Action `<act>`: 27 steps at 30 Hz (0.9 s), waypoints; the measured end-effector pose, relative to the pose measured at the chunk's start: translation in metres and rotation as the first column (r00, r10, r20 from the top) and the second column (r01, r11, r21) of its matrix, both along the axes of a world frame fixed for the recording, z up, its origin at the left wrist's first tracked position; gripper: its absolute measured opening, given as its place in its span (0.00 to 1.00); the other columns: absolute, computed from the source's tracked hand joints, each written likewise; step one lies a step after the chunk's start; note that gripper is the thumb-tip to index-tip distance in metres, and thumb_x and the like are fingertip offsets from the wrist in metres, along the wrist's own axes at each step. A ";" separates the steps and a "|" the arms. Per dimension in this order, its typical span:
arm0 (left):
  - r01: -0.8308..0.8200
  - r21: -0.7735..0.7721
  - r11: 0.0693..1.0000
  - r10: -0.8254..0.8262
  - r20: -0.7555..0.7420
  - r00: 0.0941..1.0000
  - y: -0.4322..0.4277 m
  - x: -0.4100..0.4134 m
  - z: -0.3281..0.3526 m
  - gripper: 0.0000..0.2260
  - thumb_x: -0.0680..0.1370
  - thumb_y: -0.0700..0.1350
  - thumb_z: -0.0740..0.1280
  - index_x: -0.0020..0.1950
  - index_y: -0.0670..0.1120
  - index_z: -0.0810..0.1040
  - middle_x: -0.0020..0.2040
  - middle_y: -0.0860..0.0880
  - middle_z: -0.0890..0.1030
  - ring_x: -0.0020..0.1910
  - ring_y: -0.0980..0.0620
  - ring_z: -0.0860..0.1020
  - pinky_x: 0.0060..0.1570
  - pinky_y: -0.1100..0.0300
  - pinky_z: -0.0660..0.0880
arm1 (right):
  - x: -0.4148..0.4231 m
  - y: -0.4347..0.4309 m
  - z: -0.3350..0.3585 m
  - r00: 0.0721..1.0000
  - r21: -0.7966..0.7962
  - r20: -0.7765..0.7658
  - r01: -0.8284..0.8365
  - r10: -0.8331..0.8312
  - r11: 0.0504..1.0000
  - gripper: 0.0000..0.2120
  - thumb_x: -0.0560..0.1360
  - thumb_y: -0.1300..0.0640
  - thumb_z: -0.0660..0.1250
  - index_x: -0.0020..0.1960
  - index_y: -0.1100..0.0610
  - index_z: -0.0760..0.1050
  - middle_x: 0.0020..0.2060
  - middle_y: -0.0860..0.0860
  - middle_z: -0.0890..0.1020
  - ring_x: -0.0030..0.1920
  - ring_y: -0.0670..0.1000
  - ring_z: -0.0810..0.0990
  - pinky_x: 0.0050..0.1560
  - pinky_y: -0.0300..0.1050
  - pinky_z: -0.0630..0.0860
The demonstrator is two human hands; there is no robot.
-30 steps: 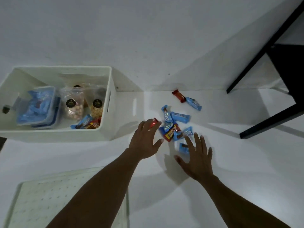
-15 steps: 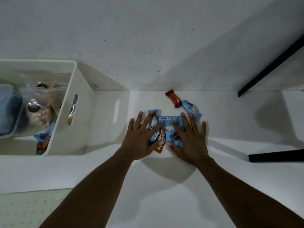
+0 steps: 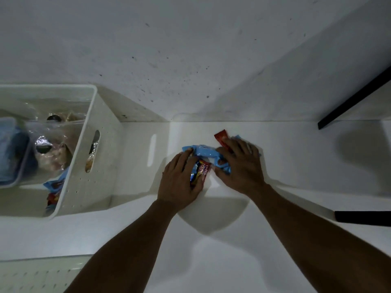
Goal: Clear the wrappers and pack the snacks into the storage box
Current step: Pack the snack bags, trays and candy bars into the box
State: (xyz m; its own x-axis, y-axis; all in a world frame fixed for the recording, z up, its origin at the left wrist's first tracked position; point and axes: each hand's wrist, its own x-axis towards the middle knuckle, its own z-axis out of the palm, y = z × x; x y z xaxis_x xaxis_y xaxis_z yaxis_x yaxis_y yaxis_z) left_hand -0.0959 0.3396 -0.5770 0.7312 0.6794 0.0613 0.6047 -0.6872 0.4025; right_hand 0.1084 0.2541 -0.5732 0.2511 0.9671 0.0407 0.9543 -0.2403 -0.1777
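Note:
A heap of small snack packets [image 3: 204,153], mostly blue, lies on the white surface between my hands. My left hand [image 3: 179,182] curls round a red and blue packet [image 3: 200,171] at the heap's left. My right hand [image 3: 241,166] lies over the right side, fingers bent onto a red bar [image 3: 221,138] and blue packets. The white storage box [image 3: 93,157] stands at the left. It holds clear bags of snacks [image 3: 50,153], a blue lidded tub [image 3: 10,153] and a few packets.
A white wall [image 3: 190,60] rises right behind the heap. Black furniture legs [image 3: 355,98] cross the right side. A white perforated lid [image 3: 31,275] lies at the lower left.
Both hands have closed in on the scattered packets and drawn them into one heap. My right hand has reached farther back onto the red bar. The view has shifted right and closer.

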 end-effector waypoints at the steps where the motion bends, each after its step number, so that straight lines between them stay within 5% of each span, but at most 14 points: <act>1: -0.009 0.002 1.000 0.009 0.007 1.000 -0.004 -0.003 0.000 0.27 0.79 0.57 0.60 0.74 0.46 0.67 0.74 0.45 0.69 0.71 0.45 0.70 0.65 0.46 0.71 | -0.008 -0.008 -0.001 1.000 0.032 0.009 0.029 -0.029 0.999 0.27 0.71 0.35 0.63 0.64 0.50 0.74 0.70 0.53 0.73 0.70 0.59 0.70 0.66 0.60 0.66; 8: 0.024 0.021 1.000 -0.021 -0.100 0.995 -0.028 -0.025 -0.001 0.25 0.81 0.56 0.57 0.78 0.56 0.60 0.78 0.44 0.62 0.76 0.41 0.62 0.71 0.44 0.65 | -0.032 -0.045 -0.004 0.984 0.106 0.087 0.144 -0.153 0.984 0.20 0.69 0.44 0.67 0.58 0.53 0.78 0.62 0.52 0.79 0.60 0.58 0.78 0.51 0.53 0.73; 16: 0.142 0.117 0.983 -0.112 -0.230 0.967 -0.039 -0.048 -0.003 0.26 0.78 0.47 0.68 0.75 0.58 0.65 0.78 0.39 0.60 0.74 0.36 0.65 0.68 0.43 0.68 | -0.050 -0.061 0.003 0.975 -0.104 0.198 0.126 -0.103 0.987 0.34 0.73 0.45 0.69 0.76 0.41 0.61 0.66 0.59 0.74 0.59 0.64 0.74 0.48 0.58 0.74; 19: 0.123 0.093 0.988 -0.104 -0.189 0.976 -0.047 -0.060 0.000 0.22 0.81 0.57 0.60 0.75 0.57 0.65 0.78 0.40 0.60 0.73 0.38 0.66 0.67 0.45 0.70 | -0.050 -0.062 0.007 0.972 -0.108 0.236 0.024 0.002 0.994 0.35 0.70 0.51 0.74 0.74 0.42 0.64 0.62 0.62 0.76 0.51 0.64 0.77 0.42 0.55 0.76; 23: 0.086 0.166 0.982 -0.055 -0.185 0.981 -0.051 -0.065 0.001 0.23 0.77 0.54 0.69 0.71 0.57 0.70 0.74 0.41 0.68 0.61 0.40 0.76 0.54 0.47 0.76 | -0.052 -0.064 0.007 0.979 -0.050 0.203 -0.013 0.023 0.999 0.34 0.67 0.60 0.76 0.71 0.45 0.71 0.58 0.61 0.79 0.43 0.62 0.78 0.34 0.50 0.77; 27: -0.076 -0.037 0.996 0.070 -0.148 0.987 -0.056 -0.072 0.005 0.26 0.78 0.62 0.63 0.75 0.58 0.63 0.70 0.50 0.71 0.63 0.47 0.74 0.64 0.52 0.72 | -0.064 -0.064 0.010 0.997 0.000 0.076 0.015 -0.015 1.000 0.32 0.64 0.62 0.80 0.66 0.50 0.78 0.53 0.58 0.82 0.43 0.61 0.80 0.31 0.49 0.81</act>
